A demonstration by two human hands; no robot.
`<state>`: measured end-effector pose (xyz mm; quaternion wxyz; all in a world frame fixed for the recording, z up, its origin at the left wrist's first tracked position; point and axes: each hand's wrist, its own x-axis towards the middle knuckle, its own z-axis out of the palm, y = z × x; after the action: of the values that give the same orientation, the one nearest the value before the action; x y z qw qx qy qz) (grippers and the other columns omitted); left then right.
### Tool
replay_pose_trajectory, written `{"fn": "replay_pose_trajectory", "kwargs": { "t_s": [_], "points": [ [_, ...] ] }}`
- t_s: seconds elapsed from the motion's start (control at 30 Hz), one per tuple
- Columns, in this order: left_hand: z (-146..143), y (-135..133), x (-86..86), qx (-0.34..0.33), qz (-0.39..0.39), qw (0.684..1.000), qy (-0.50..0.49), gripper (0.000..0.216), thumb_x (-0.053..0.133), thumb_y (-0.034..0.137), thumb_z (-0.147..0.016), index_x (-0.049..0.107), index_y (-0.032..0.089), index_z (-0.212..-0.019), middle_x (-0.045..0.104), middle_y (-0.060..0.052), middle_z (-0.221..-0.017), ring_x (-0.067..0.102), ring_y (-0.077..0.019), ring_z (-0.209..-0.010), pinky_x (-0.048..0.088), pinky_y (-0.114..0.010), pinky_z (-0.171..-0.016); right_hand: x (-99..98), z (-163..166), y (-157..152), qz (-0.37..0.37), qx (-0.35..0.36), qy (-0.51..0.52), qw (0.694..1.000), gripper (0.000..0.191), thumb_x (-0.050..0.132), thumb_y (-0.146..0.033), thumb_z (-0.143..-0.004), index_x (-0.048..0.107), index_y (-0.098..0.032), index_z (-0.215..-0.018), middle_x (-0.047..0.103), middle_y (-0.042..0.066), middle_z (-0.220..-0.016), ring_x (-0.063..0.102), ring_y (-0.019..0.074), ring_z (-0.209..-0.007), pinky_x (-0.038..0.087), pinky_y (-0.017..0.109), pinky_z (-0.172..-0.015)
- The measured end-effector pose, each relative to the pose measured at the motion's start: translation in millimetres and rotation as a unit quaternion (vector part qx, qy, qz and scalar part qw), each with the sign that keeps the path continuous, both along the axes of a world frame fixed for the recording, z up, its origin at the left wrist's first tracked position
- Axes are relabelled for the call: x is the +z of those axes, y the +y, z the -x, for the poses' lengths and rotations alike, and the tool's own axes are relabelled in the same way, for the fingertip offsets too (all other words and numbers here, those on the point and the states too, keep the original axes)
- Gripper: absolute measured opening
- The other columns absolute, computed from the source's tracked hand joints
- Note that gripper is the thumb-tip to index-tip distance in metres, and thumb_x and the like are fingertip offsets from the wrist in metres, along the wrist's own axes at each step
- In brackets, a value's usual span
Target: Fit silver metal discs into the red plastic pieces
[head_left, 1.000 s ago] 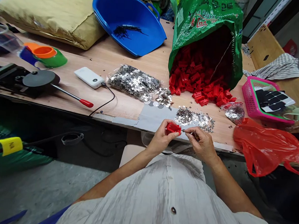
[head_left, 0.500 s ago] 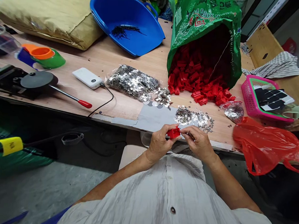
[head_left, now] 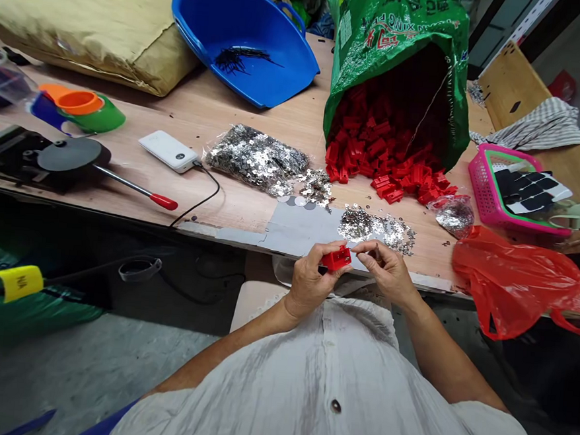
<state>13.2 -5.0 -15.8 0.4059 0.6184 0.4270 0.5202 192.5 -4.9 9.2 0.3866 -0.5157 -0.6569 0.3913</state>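
My left hand grips a small red plastic housing between thumb and fingers, with its hollow side showing. Just to the right, my right hand has thumb and forefinger pinched close to the housing's edge. Whatever that pinch holds is too small to make out. Small silvery metal pieces lie in a loose pile right behind both hands. Red housings like the held one spill from a green woven sack farther back.
A clear bag of silvery discs lies left of the sack. A white power bank, a hand press with a red-tipped lever and a blue scoop stand leftward. At right are a pink basket and a red plastic bag.
My right hand has drawn slightly right, widening the gap to the red housing. The housing has turned a little in my left hand, showing more of its inside.
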Motion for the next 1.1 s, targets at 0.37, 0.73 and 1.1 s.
{"fn": "replay_pose_trajectory", "kwargs": {
  "t_s": [0.37, 0.73, 1.1],
  "points": [
    [-4, -3, -4.6, -0.025, -0.02, 0.999, 0.01, 0.03, 0.075, 0.024, -0.078, 0.061, 0.027, -0.105, 0.072, -0.004, -0.117, 0.065, -0.0239, -0.116, 0.047, -0.044, -0.106, -5.1, 5, 7, 0.057, 0.025, 0.021, 0.998, 0.013, 0.06, -0.031, -0.086, 0.051, -0.022, -0.086, 0.055, -0.002, -0.08, 0.049, 0.0128, -0.07, 0.04, 0.025, -0.064],
    [3, -1, -14.6, -0.096, 0.03, 0.994, 0.04, 0.032, 0.077, 0.023, -0.073, 0.07, 0.027, -0.104, 0.074, -0.005, -0.111, 0.067, -0.0255, -0.11, 0.05, -0.042, -0.1, -34.2, 1, -6, 0.106, 0.038, 0.007, 0.994, 0.016, 0.054, -0.031, -0.087, 0.042, -0.023, -0.083, 0.048, -0.004, -0.078, 0.045, 0.0115, -0.066, 0.038, 0.024, -0.061],
    [4, -6, -13.1, -0.086, 0.035, 0.996, -0.018, 0.03, 0.077, 0.022, -0.073, 0.073, 0.027, -0.102, 0.076, -0.002, -0.103, 0.07, -0.0252, -0.104, 0.043, -0.05, -0.11, -43.4, 3, -16, 0.208, 0.003, 0.188, 0.96, 0.03, 0.062, -0.045, -0.084, 0.042, -0.023, -0.089, 0.045, -0.006, -0.076, 0.039, 0.008, -0.057, 0.034, 0.021, -0.053]
  ]
}}
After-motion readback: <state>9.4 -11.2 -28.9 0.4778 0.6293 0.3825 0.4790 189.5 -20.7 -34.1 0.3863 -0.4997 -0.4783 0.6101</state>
